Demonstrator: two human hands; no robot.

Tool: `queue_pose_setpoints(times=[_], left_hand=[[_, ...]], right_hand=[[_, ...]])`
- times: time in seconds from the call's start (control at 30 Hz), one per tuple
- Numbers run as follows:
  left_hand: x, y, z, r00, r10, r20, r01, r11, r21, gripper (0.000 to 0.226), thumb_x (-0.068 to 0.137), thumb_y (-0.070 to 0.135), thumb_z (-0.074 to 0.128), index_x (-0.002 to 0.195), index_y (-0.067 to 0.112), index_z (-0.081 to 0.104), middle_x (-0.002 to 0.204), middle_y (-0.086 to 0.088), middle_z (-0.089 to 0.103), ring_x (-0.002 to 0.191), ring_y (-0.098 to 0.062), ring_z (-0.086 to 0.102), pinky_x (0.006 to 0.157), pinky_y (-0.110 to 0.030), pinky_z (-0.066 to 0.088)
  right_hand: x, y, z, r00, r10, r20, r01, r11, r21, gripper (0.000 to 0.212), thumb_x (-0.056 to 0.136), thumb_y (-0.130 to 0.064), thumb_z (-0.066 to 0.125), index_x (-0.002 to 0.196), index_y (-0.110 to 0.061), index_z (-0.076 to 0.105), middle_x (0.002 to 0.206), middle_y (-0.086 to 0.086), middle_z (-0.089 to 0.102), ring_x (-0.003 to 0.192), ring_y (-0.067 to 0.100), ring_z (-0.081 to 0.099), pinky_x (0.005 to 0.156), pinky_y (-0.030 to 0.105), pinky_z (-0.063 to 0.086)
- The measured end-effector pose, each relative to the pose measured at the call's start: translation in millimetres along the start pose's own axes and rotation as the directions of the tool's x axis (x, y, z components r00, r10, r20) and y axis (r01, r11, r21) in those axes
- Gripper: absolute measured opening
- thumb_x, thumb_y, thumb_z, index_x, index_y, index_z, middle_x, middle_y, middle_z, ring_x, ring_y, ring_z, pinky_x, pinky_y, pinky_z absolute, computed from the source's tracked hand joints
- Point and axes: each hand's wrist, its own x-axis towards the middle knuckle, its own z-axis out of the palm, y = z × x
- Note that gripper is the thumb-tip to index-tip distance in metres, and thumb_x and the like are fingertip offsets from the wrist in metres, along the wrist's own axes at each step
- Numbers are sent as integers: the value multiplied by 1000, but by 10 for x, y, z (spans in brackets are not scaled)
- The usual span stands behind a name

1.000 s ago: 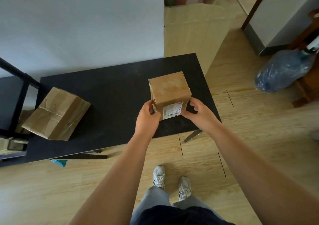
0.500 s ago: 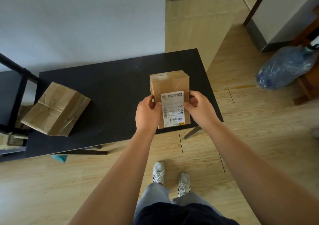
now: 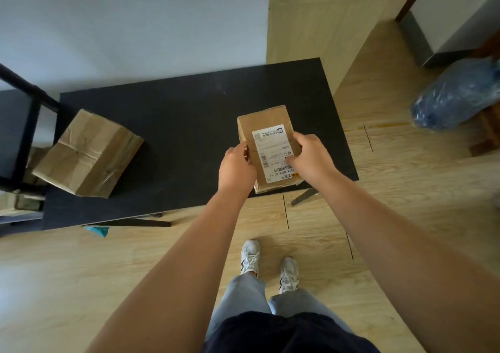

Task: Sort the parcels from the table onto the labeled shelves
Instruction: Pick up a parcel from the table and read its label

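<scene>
Small box held label-up over near right edge of surface, left hand & right hand each w/ grip clamped on its sides; prob light, stiff cardboard, side hold suits.

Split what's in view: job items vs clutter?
Job:
- small brown cardboard parcel with white label, held by left hand and right hand
- larger crumpled cardboard parcel on the black table
- black shelf frame

Clutter:
- blue plastic water jug
- teal scrap on floor
</scene>
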Motion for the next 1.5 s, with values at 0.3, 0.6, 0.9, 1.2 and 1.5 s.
queue_pose_setpoints(times=[0.3,0.6,0.9,1.2,1.5], left_hand=[[147,95,-274,935,286,211,-350,635,688,84,90,4,62,158,24,16,168,-3,7,154,-27,5,122,-47,15],[261,66,-252,891,374,256,-401,387,830,72,94,31,64,155,24,25,162,-4,26,151,-27,18,122,-48,12],[77,114,-150,897,415,154,-340,425,839,47,98,50,48,132,18,56,134,-4,57,133,-25,46,122,-45,18],[124,-3,-249,903,380,203,-391,527,755,47,103,25,42,149,18,38,157,-6,35,148,-24,27,123,-44,16],[-95,166,-96,900,401,172,-361,464,809,20,87,9,58,103,15,68,102,-3,66,96,-22,59,89,-32,44]], right_hand=[[-37,68,50,999,-35,-39,35,999,12,59,89,-15,69,143,-21,47,136,3,54,118,20,58,78,24,50],[-155,9,11,982,-140,-124,118,978,-170,48,93,-22,63,139,-15,52,135,5,52,122,21,50,98,38,50],[-317,-18,99,962,-272,4,245,859,-450,45,94,-28,58,137,-18,52,136,6,54,124,23,50,102,38,40],[-293,35,30,949,-307,72,284,732,-619,54,91,-15,63,141,-26,48,140,4,49,127,22,45,101,35,41],[-166,25,-141,959,-284,11,227,740,-634,51,88,-9,64,137,-20,56,133,6,56,121,24,51,102,37,42]])
